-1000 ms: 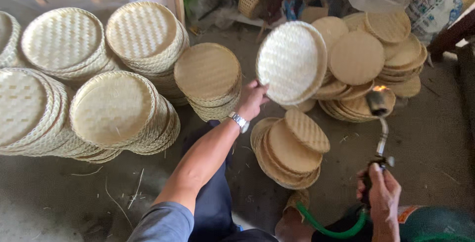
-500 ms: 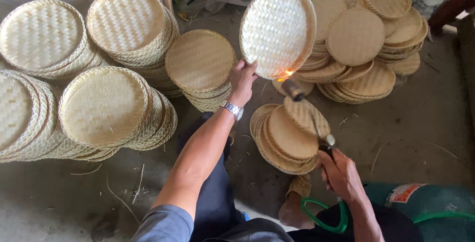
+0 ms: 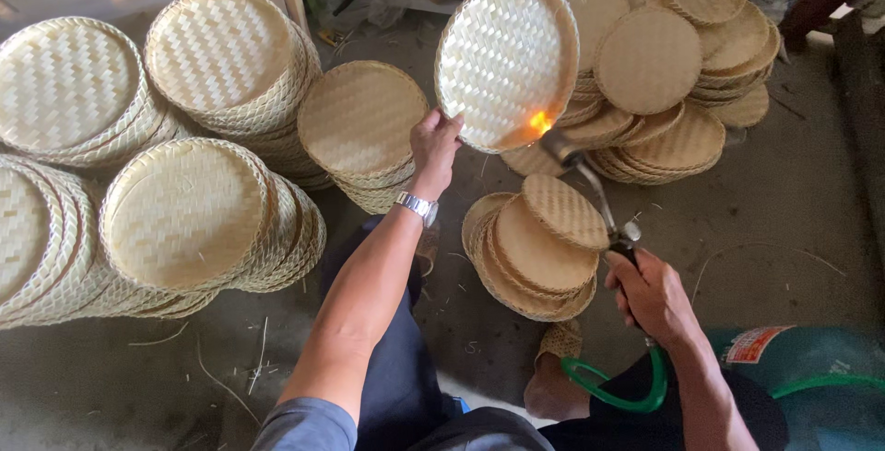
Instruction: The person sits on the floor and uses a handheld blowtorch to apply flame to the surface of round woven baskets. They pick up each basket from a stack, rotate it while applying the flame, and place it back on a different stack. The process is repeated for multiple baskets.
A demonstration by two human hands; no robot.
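My left hand (image 3: 433, 148) grips the lower left rim of a round woven bamboo tray (image 3: 502, 59) and holds it up, tilted toward me. A silver watch (image 3: 418, 207) sits on that wrist. My right hand (image 3: 653, 294) is closed around the handle of a gas torch (image 3: 590, 183). The torch's nozzle points up at the tray's lower right edge, where an orange flame (image 3: 539, 122) licks the weave. A green hose (image 3: 613, 394) runs from the torch handle down toward my lap.
Stacks of pale woven trays (image 3: 198, 216) fill the left side, with more stacks (image 3: 673, 91) at the back right. A low pile of tan trays (image 3: 539, 248) lies just in front of my knees. A green gas cylinder (image 3: 811, 377) stands at the lower right on the concrete floor (image 3: 784, 220).
The tray has been lifted and turned more toward me. My right hand has swung the torch left and up, so the flame now touches the tray's lower edge.
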